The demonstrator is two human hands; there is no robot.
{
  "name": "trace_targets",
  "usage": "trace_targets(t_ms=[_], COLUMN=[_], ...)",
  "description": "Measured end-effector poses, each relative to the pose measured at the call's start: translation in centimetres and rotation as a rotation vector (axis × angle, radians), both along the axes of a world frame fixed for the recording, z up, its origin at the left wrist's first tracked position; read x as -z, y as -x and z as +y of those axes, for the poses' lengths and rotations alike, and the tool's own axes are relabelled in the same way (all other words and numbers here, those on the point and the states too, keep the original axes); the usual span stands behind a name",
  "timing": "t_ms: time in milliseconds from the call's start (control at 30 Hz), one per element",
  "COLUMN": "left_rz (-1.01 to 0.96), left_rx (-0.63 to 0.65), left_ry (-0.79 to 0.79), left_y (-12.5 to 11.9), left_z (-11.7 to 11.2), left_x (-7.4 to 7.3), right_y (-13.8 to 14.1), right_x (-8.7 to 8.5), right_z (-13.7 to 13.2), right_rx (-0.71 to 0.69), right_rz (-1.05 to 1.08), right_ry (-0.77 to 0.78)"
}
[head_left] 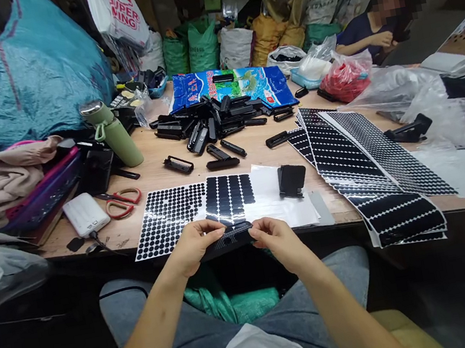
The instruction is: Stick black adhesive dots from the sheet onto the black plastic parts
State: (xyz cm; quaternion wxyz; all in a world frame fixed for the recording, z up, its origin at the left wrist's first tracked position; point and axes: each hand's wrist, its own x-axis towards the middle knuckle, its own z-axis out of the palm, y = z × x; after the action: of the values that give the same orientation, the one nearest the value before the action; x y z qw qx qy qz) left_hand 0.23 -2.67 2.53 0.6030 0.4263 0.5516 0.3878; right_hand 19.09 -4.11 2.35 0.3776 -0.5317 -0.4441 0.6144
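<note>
Both hands hold a narrow black plastic piece (236,233) by its ends, just off the table's front edge. My left hand (197,243) pinches its left end between thumb and fingers. The right end is gripped by my right hand (276,238), its thumb and forefinger closed on it. Right behind the piece lie a sheet of black round stickers (172,214) and a sheet of black rectangular stickers (227,193). A black folding stand (292,180) stands on white paper to the right. Farther back is a heap of similar black plastic pieces (222,114).
Long sheets of black stickers (349,171) overhang the front edge at right. At left are red-handled scissors (123,202), a white power bank (85,213) and a green bottle (115,136). A person (381,22) sits at the back right, near plastic bags (348,75).
</note>
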Motion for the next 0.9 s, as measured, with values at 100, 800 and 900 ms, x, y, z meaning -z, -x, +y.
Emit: trace_targets(t_ms=[100, 800, 900], left_rz=[-0.007, -0.007, -0.007], left_rx=[-0.017, -0.020, -0.035], left_ry=[0.019, 0.001, -0.001], left_y=[-0.1, -0.6, -0.7], left_z=[-0.2, -1.2, -1.3], left_x=[-0.1, 0.0, 0.0], right_y=[0.0, 0.7, 0.8], right_x=[0.1, 1.5, 1.7], right_z=[-0.3, -1.8, -1.9], right_rx=[0.020, 0.155, 0.165], right_rz=[-0.008, -0.055, -0.103], right_ry=[-0.014, -0.114, -0.132])
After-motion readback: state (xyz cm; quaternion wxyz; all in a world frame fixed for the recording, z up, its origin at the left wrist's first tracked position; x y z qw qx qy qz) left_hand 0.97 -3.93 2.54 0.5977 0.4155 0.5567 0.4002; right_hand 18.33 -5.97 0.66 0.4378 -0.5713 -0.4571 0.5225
